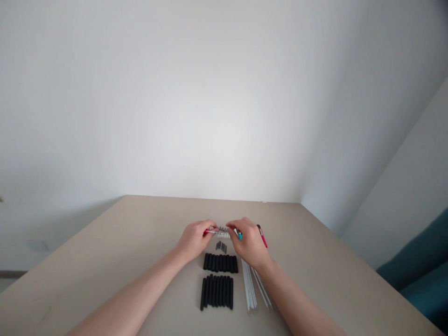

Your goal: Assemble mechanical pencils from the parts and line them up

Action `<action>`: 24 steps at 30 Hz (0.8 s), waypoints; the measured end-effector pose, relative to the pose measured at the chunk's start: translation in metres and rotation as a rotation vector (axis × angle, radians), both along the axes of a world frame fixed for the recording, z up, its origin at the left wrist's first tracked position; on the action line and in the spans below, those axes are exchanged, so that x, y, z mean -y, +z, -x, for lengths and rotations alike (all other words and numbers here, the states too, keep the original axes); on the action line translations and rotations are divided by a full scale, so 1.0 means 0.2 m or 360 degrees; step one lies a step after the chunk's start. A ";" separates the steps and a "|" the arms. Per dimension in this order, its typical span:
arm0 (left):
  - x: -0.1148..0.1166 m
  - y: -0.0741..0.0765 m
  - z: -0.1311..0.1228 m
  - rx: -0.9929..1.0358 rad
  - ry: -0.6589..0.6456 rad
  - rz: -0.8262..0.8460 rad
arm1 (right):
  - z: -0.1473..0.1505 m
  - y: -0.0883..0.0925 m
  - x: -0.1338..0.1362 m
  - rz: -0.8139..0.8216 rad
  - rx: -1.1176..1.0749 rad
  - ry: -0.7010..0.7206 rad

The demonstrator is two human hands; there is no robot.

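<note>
My left hand (196, 239) pinches a thin white rod with a pink-red end (211, 231), which looks like a pen refill and points to the right. Facing it, my right hand (247, 238) has its fingertips drawn together, and whatever is between them is too small to make out. A small teal piece (240, 236) shows at the right thumb. Between the hands lie dark coiled pieces (222, 228) and a row of small white pieces (223, 235). Just nearer are several small grey metal pieces (221, 246), like springs.
Two rows of black tubes, an upper row (220, 263) and a lower row (217, 291), lie nearer me. White rods (249, 289) lie beside them, partly under my right forearm. A red-and-black pen-like piece (262, 236) is right of my hand. The beige table (157, 214) meets a white wall.
</note>
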State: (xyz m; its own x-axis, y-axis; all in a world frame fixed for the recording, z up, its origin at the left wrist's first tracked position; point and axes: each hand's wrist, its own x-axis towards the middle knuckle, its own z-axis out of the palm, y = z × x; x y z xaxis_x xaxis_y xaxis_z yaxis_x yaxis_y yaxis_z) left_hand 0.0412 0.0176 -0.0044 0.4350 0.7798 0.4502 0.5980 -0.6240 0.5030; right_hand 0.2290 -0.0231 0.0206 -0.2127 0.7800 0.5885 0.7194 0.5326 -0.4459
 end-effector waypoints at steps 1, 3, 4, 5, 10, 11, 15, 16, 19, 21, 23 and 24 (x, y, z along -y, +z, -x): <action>0.02 0.01 0.00 0.0078 -0.0043 -0.0030 | 0.01 0.00 0.01 0.0014 -0.0002 0.0087; 0.05 0.02 -0.02 0.0209 -0.0110 -0.0052 | 0.03 0.01 0.03 0.0040 0.0000 0.0248; 0.06 0.02 -0.02 0.0258 -0.0125 -0.0042 | 0.03 0.01 0.04 0.0049 0.0001 0.0302; 0.08 0.02 -0.03 0.0295 -0.0135 -0.0022 | 0.04 0.01 0.04 0.0055 -0.0001 0.0329; 0.09 0.03 -0.03 0.0389 -0.0201 0.0096 | 0.05 0.00 0.03 0.0017 -0.0029 0.0340; 0.09 0.03 -0.03 0.0393 -0.0215 0.0101 | 0.05 0.00 0.02 -0.0002 -0.0026 0.0350; 0.07 0.03 -0.02 0.0374 -0.0226 0.0087 | 0.05 -0.01 0.02 -0.0076 -0.0024 0.0365; 0.07 0.03 -0.01 0.0375 -0.0226 0.0089 | 0.05 0.00 0.02 -0.0085 -0.0028 0.0352; 0.08 0.04 0.00 0.0380 -0.0198 0.0095 | 0.04 0.00 0.02 -0.0098 -0.0060 0.0235; 0.08 0.06 0.01 0.0351 -0.0175 0.0069 | 0.03 0.01 0.02 -0.0104 -0.0157 0.0103; 0.08 0.07 0.02 0.0283 -0.0177 0.0024 | 0.03 0.01 0.02 -0.0101 -0.0299 0.0013; 0.08 0.07 0.03 0.0241 -0.0176 -0.0003 | 0.03 0.00 0.02 -0.0093 -0.0359 0.0001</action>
